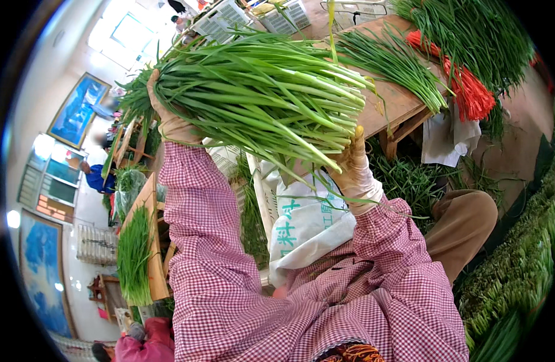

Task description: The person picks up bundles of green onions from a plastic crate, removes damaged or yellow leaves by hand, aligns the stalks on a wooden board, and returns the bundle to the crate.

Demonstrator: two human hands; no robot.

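A thick bunch of garlic chives (259, 90) is held up crosswise before me. Its leafy tips point left and its pale stem ends point right. My left hand (169, 117), in a pale glove, wraps around the leafy side, with some fingers hidden under the leaves. At the stem ends, my gloved right hand (357, 169) grips the lower edge from below; its fingertips are stained yellow. A smaller bunch of chives (392, 63) lies on the wooden table (404, 99) just beyond the right hand.
Red ties (461, 78) hang over the table's right side beside a large chive heap (476, 36). A white sack (307, 220) covers my lap. Cut greens (513, 259) pile at right. Crates (223, 21) stand behind. Co-workers in blue (99, 177) and pink (147, 344) are at left.
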